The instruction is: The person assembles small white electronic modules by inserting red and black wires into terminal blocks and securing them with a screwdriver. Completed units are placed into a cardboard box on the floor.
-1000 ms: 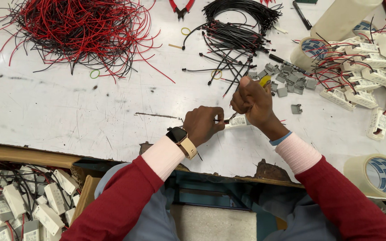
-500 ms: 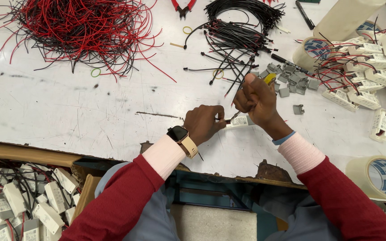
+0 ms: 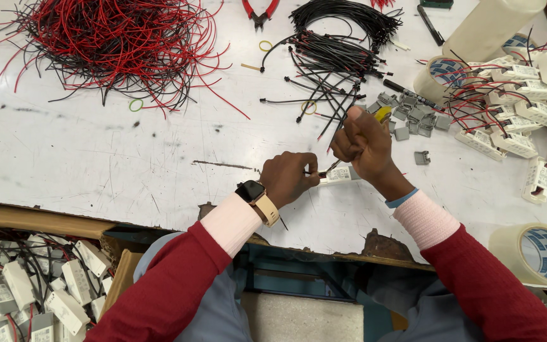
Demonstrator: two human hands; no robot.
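Scuffed white table (image 3: 96,158), wire piles at the back. My left hand (image 3: 289,177) pinches the small white module (image 3: 340,174) flat at the near edge; my right hand (image 3: 365,142), clenched on a yellow-handled screwdriver (image 3: 382,114), seems mid-tightening a terminal; steady downward pressure needed

Both arms wear dark red sleeves (image 3: 178,285) over pale pink ribbed cuffs (image 3: 234,223). A light blue band (image 3: 402,198) shows at the right wrist. The left wrist carries a smartwatch (image 3: 250,190) with a black square face and a tan strap. Grey-blue trousers (image 3: 223,307) cover the lap.
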